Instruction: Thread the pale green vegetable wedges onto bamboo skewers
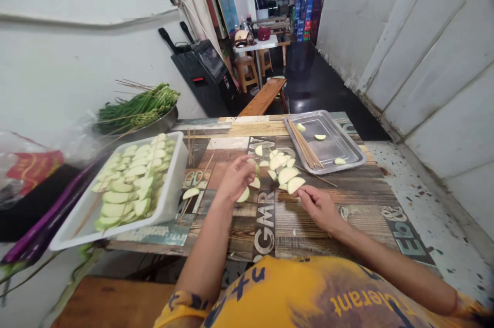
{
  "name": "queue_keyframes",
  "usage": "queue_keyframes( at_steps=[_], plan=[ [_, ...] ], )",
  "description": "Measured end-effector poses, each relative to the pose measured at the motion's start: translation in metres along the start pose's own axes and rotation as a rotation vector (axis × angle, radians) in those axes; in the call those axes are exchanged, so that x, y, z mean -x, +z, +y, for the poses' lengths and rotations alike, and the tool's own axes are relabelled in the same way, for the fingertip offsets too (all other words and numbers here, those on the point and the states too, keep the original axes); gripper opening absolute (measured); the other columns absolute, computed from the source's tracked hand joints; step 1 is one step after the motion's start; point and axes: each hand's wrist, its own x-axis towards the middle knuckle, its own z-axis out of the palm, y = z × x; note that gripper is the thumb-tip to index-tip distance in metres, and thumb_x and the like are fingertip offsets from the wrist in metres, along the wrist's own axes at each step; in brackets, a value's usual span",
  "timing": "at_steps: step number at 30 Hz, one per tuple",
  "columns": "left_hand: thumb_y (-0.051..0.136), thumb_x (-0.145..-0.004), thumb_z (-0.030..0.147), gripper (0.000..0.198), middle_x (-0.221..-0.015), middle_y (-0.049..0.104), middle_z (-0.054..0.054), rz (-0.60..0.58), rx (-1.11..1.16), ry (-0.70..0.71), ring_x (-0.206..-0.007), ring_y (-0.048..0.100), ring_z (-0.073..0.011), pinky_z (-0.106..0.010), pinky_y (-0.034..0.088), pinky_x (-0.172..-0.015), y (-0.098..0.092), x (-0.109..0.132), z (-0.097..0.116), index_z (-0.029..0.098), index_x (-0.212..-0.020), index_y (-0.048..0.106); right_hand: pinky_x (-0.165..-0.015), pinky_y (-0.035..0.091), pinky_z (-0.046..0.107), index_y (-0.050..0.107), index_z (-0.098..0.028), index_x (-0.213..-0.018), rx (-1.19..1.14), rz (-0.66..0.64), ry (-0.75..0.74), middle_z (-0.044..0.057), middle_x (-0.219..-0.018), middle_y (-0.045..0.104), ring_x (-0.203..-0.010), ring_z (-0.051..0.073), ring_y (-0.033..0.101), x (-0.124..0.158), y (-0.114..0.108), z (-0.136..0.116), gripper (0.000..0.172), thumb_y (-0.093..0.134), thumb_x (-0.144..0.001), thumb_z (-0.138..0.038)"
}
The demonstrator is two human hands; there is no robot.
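Observation:
My left hand is over the table with its fingers curled around a pale, green-edged vegetable slice, which they partly hide. To its right, my right hand pinches the near end of what looks like a skewer of half-moon slices. These overlap in a slanting row; the stick itself is hidden. Loose slices lie beside and beneath my left hand. Behind the hands, a metal tray holds a bundle of thin wooden skewers and a few slices.
A white plastic box full of similar slices stands on the left. Beyond it is a metal bowl of green vegetables. Scissors lie beside the box, and long purple eggplants rest at far left. A wooden bench stands past the table.

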Motion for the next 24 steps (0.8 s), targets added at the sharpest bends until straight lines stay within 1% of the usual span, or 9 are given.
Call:
queue_keyframes(
  at_steps=[3, 5, 7, 10, 13, 17, 20, 24],
  plan=[
    [0.071, -0.063, 0.014, 0.028, -0.068, 0.060, 0.001, 0.102, 0.231, -0.019, -0.059, 0.058, -0.0064, -0.016, 0.046, -0.057, -0.003, -0.012, -0.003, 0.013, -0.087, 0.057, -0.054, 0.035, 0.020, 0.061, -0.014, -0.078, 0.042, -0.038, -0.081, 0.000, -0.061, 0.054, -0.055, 0.010, 0.047, 0.003, 0.002, -0.002, 0.025, 0.040, -0.087, -0.025],
    [0.068, -0.065, 0.010, 0.022, -0.071, 0.063, -0.002, 0.176, 0.314, -0.029, -0.066, 0.062, -0.0101, -0.020, 0.050, -0.065, -0.006, -0.015, -0.008, 0.012, -0.083, 0.057, -0.058, 0.037, 0.020, 0.061, -0.014, -0.079, 0.058, -0.086, -0.117, 0.001, -0.065, 0.057, -0.059, 0.011, 0.050, 0.005, 0.004, -0.003, 0.024, 0.040, -0.087, -0.023],
    [0.065, -0.068, 0.009, 0.018, -0.074, 0.065, -0.005, 0.207, 0.371, -0.055, -0.073, 0.065, -0.0141, -0.025, 0.052, -0.070, -0.009, -0.017, -0.014, 0.012, -0.084, 0.056, -0.059, 0.037, 0.020, 0.060, -0.014, -0.080, 0.066, -0.136, -0.143, 0.001, -0.067, 0.058, -0.062, 0.011, 0.051, 0.006, 0.006, -0.004, 0.024, 0.039, -0.088, -0.022],
    [0.061, -0.072, 0.009, 0.016, -0.080, 0.067, -0.007, 0.216, 0.413, -0.067, -0.081, 0.066, -0.0177, -0.028, 0.053, -0.074, -0.010, -0.017, -0.019, 0.013, -0.086, 0.055, -0.059, 0.036, 0.021, 0.060, -0.015, -0.080, 0.084, -0.189, -0.155, 0.000, -0.064, 0.056, -0.060, 0.011, 0.050, 0.008, 0.010, -0.002, 0.025, 0.038, -0.088, -0.022],
    [0.058, -0.074, 0.009, 0.015, -0.085, 0.067, -0.010, 0.203, 0.409, -0.069, -0.085, 0.065, -0.0189, -0.028, 0.053, -0.075, -0.009, -0.016, -0.019, 0.011, -0.090, 0.057, -0.059, 0.035, 0.021, 0.059, -0.015, -0.078, 0.102, -0.218, -0.147, 0.000, -0.064, 0.055, -0.059, 0.011, 0.049, 0.008, 0.013, 0.000, 0.025, 0.037, -0.088, -0.022],
    [0.055, -0.077, 0.011, 0.014, -0.087, 0.068, -0.013, 0.194, 0.388, -0.078, -0.086, 0.065, -0.0198, -0.030, 0.052, -0.080, -0.005, -0.015, -0.018, 0.009, -0.090, 0.058, -0.058, 0.034, 0.021, 0.059, -0.015, -0.078, 0.110, -0.225, -0.142, 0.000, -0.063, 0.054, -0.059, 0.011, 0.048, 0.007, 0.013, 0.000, 0.025, 0.037, -0.088, -0.022],
    [0.056, -0.076, 0.012, 0.014, -0.087, 0.068, -0.013, 0.190, 0.373, -0.071, -0.088, 0.064, -0.0206, -0.033, 0.051, -0.084, -0.004, -0.014, -0.019, 0.009, -0.090, 0.059, -0.058, 0.033, 0.021, 0.059, -0.015, -0.078, 0.111, -0.228, -0.130, 0.000, -0.063, 0.054, -0.058, 0.011, 0.048, 0.007, 0.013, 0.000, 0.025, 0.037, -0.088, -0.023],
    [0.058, -0.075, 0.012, 0.016, -0.087, 0.068, -0.013, 0.180, 0.371, -0.070, -0.091, 0.064, -0.0208, -0.034, 0.050, -0.086, -0.003, -0.012, -0.020, 0.009, -0.091, 0.059, -0.058, 0.033, 0.021, 0.059, -0.016, -0.078, 0.121, -0.231, -0.119, 0.000, -0.063, 0.053, -0.058, 0.012, 0.048, 0.008, 0.014, 0.002, 0.026, 0.036, -0.089, -0.024]
  ],
)
